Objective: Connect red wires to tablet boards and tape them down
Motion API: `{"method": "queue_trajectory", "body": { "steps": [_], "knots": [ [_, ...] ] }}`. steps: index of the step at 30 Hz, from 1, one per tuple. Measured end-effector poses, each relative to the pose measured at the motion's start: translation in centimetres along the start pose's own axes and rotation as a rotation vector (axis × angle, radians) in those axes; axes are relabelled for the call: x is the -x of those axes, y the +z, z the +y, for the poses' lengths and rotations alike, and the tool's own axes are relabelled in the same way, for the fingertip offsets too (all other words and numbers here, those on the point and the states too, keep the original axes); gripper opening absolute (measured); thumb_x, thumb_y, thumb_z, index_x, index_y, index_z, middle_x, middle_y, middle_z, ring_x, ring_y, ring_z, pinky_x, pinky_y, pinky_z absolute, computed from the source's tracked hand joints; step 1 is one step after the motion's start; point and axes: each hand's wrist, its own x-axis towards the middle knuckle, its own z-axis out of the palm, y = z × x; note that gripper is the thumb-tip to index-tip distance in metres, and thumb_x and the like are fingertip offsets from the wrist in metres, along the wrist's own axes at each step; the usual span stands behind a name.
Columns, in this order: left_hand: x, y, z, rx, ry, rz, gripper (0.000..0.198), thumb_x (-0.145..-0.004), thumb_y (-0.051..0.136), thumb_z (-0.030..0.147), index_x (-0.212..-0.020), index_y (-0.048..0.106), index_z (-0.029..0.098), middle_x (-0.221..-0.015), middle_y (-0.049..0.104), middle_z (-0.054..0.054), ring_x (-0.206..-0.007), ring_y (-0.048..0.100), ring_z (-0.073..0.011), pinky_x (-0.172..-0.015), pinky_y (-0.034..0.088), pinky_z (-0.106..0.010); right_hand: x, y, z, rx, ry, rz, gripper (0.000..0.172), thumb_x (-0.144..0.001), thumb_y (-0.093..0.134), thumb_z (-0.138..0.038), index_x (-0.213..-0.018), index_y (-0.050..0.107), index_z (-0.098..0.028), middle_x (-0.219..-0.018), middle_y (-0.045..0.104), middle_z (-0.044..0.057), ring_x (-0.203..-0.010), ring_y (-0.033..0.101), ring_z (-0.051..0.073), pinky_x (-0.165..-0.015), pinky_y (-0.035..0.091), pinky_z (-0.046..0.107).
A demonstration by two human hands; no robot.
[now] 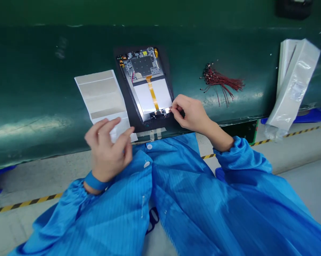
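An opened tablet (146, 85) lies on the green bench, its circuit board at the far end and a white battery (162, 93) with an orange flat cable (153, 94) across it nearer to me. My right hand (188, 112) is at the tablet's near right corner, thumb and forefinger pinched; a small pale piece shows at the fingertips, too small to name. My left hand (107, 145) has its fingers apart over the near end of a white sheet with grey strips (103, 94), which lies left of the tablet. Whether it touches the sheet I cannot tell.
A bundle of thin red wires (224, 82) with small dark ends lies right of the tablet. Farther right, white strips and a clear plastic bag (293, 85) hang over the bench edge. A black object (294, 8) stands at the back right. Tape pieces (156, 134) stick to the front edge.
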Motion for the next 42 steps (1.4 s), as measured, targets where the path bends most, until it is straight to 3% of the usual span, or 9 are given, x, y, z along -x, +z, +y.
{"method": "queue_trajectory", "body": {
  "steps": [4, 8, 18, 21, 24, 28, 33, 37, 42],
  "knots": [
    [-3.5, 3.6, 2.7, 0.047, 0.132, -0.077, 0.046, -0.094, 0.057, 0.016, -0.139, 0.065, 0.026, -0.155, 0.055, -0.013, -0.146, 0.043, -0.0383, -0.113, 0.041, -0.061, -0.2, 0.0, 0.0, 0.013, -0.012, 0.019, 0.012, -0.096, 0.047, -0.02, -0.094, 0.059, -0.02, -0.09, 0.063, 0.006, -0.081, 0.052, 0.019, -0.071, 0.032, 0.03],
    [-5.8, 5.4, 3.6, 0.018, 0.212, -0.155, 0.045, -0.098, 0.051, 0.015, -0.14, 0.065, 0.024, -0.159, 0.054, -0.012, -0.148, 0.043, -0.0365, -0.115, 0.037, -0.058, -0.5, 0.3, 0.2, 0.012, -0.028, 0.009, 0.012, -0.096, 0.046, -0.02, -0.093, 0.058, -0.02, -0.09, 0.062, 0.006, -0.08, 0.05, 0.019, -0.072, 0.033, 0.03],
    [-5.6, 5.7, 4.3, 0.005, 0.238, -0.092, 0.043, -0.1, 0.053, 0.013, -0.141, 0.064, 0.02, -0.15, 0.063, -0.014, -0.144, 0.052, -0.0336, -0.118, 0.034, -0.054, -1.2, 1.9, 0.4, 0.018, 0.031, -0.009, 0.014, -0.094, 0.046, -0.018, -0.097, 0.059, -0.018, -0.096, 0.062, 0.008, -0.083, 0.052, 0.019, -0.073, 0.036, 0.03],
    [-6.0, 6.1, 5.6, -0.022, 0.24, -0.1, 0.041, -0.101, 0.05, 0.011, -0.14, 0.063, 0.014, -0.152, 0.061, -0.016, -0.146, 0.051, -0.0347, -0.121, 0.03, -0.056, -1.1, 1.4, 0.4, 0.054, 0.063, -0.021, 0.017, -0.1, 0.045, -0.024, -0.104, 0.061, -0.018, -0.102, 0.063, 0.011, -0.094, 0.055, 0.024, -0.079, 0.04, 0.034],
    [-6.2, 5.5, 6.2, -0.04, 0.231, -0.118, 0.039, -0.101, 0.049, 0.012, -0.137, 0.063, 0.011, -0.157, 0.056, -0.016, -0.149, 0.047, -0.0356, -0.124, 0.028, -0.058, -0.7, 0.0, 0.6, 0.076, 0.069, 0.107, 0.025, -0.103, 0.045, -0.033, -0.115, 0.061, -0.019, -0.117, 0.061, 0.017, -0.116, 0.052, 0.033, -0.093, 0.044, 0.046],
    [-4.0, 1.8, 3.7, 0.04, 0.009, -0.063, 0.042, -0.098, 0.057, 0.021, -0.139, 0.063, 0.023, -0.163, 0.048, -0.01, -0.153, 0.039, -0.036, -0.123, 0.035, -0.059, -0.3, 0.5, -1.0, 0.034, -0.076, 0.304, 0.03, -0.104, 0.046, -0.035, -0.125, 0.063, -0.021, -0.128, 0.061, 0.017, -0.128, 0.05, 0.037, -0.104, 0.04, 0.059],
    [1.8, -3.7, -1.8, 0.066, -0.41, 0.112, 0.032, -0.098, 0.061, 0.034, -0.123, 0.073, 0.018, -0.142, 0.061, -0.013, -0.134, 0.057, -0.0338, -0.109, 0.052, -0.055, -0.6, 8.1, -7.3, 0.089, -0.541, 0.094, 0.034, -0.103, 0.055, -0.029, -0.134, 0.064, -0.017, -0.14, 0.066, 0.015, -0.135, 0.053, 0.031, -0.111, 0.042, 0.052],
    [5.1, -5.6, -4.4, 0.269, -0.797, -0.003, 0.036, -0.099, 0.061, 0.046, -0.12, 0.07, 0.019, -0.109, 0.075, -0.008, -0.095, 0.073, -0.0235, -0.076, 0.061, -0.037, -0.8, 12.0, -9.5, 0.272, -0.646, 0.11, 0.029, -0.104, 0.051, -0.017, -0.128, 0.068, -0.012, -0.141, 0.069, 0.017, -0.125, 0.061, 0.026, -0.108, 0.044, 0.048],
    [5.7, -6.1, -4.0, 0.928, -1.178, -0.225, 0.067, -0.09, 0.064, 0.071, -0.132, 0.052, 0.02, -0.103, 0.078, -0.013, -0.083, 0.078, -0.0268, -0.06, 0.061, -0.034, -0.1, 11.2, -8.9, 0.038, -0.678, 0.24, 0.017, -0.104, 0.056, -0.017, -0.101, 0.073, -0.021, -0.114, 0.08, 0.004, -0.101, 0.068, 0.017, -0.095, 0.047, 0.04]
  ]
}}
